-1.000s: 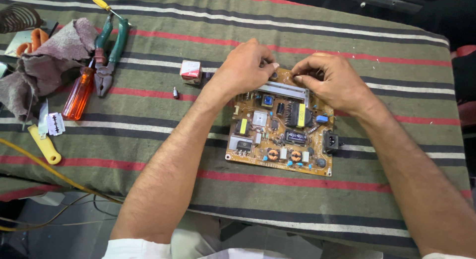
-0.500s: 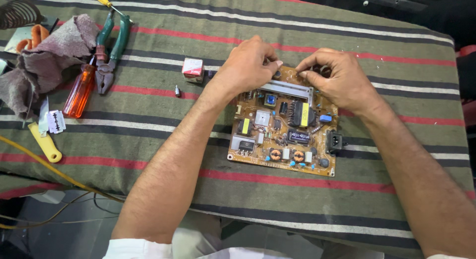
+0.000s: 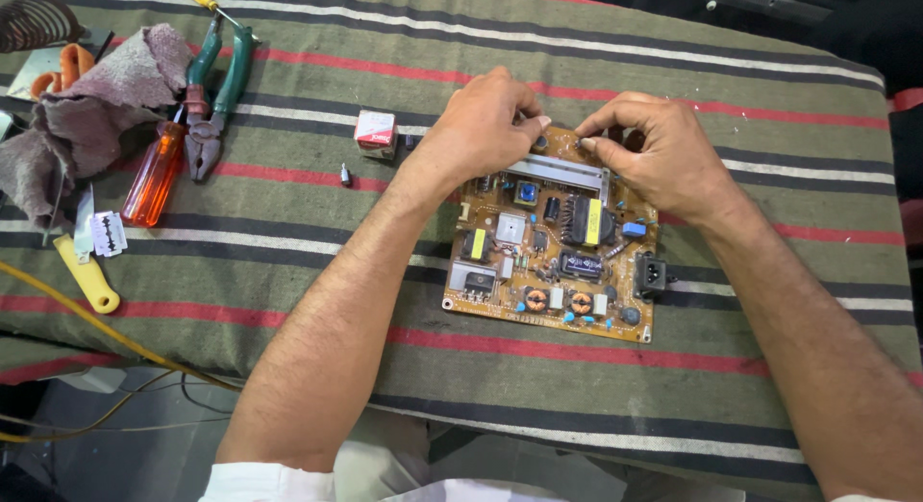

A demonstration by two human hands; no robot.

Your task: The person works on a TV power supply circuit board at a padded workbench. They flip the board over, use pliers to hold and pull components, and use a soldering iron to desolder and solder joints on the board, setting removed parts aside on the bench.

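A brown circuit board [image 3: 553, 242] lies flat on the striped cloth covering the tabletop [image 3: 673, 396], right of centre. Both hands rest on its far edge. The left hand [image 3: 481, 127] has its fingers curled, tips pressed to the board's upper left corner by the grey metal heat sink [image 3: 558, 172]. The right hand [image 3: 659, 156] is likewise curled, thumb and forefinger pinched at the upper right corner; what they pinch cannot be told. Just left of the left hand stands a small red-and-white box [image 3: 375, 134], closed, contents unseen. A small screw [image 3: 345, 175] lies near it. Well to the left: green-handled pliers [image 3: 213, 93], an orange-handled screwdriver [image 3: 152, 180], a crumpled rag [image 3: 91, 103], a razor blade [image 3: 108, 234].
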